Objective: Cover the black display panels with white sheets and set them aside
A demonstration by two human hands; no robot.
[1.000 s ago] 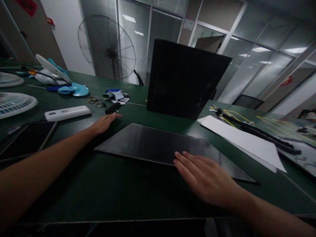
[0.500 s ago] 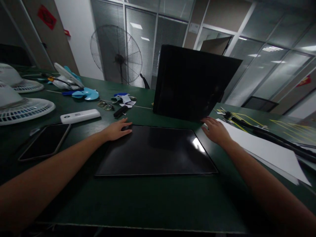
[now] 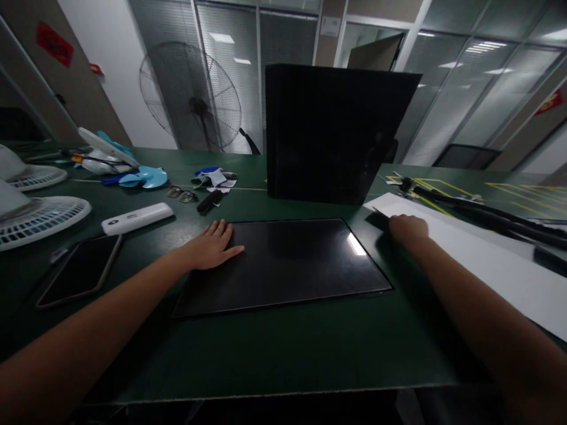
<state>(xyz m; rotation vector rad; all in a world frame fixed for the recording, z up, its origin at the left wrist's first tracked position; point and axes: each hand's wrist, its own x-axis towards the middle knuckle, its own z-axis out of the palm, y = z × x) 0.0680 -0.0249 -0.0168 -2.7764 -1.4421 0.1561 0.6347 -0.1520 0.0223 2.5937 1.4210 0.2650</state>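
A flat, glossy black screen panel [image 3: 287, 271] lies on the green table [image 3: 274, 354] in front of me, its right side catching a bright reflection. My left hand [image 3: 212, 247] rests on the panel's upper left corner with its fingers spread. To the right of the panel, my right hand [image 3: 408, 231] is closed on the left edge of a white sheet [image 3: 481, 260]. That edge is raised a little off the table and casts a dark shadow. The fingertips of this hand are hidden from me.
A large black box-like object [image 3: 336, 133] stands behind the panel. On the left are a phone [image 3: 82, 268], a white handheld device [image 3: 137, 218], glasses [image 3: 182, 194] and white fan parts [image 3: 44, 218]. Dark tubing [image 3: 482, 215] runs behind the sheet.
My right hand has moved from beside the black box's lower corner onto the white sheet and closed on its edge, which has lifted. My left hand has slid slightly onto the panel.
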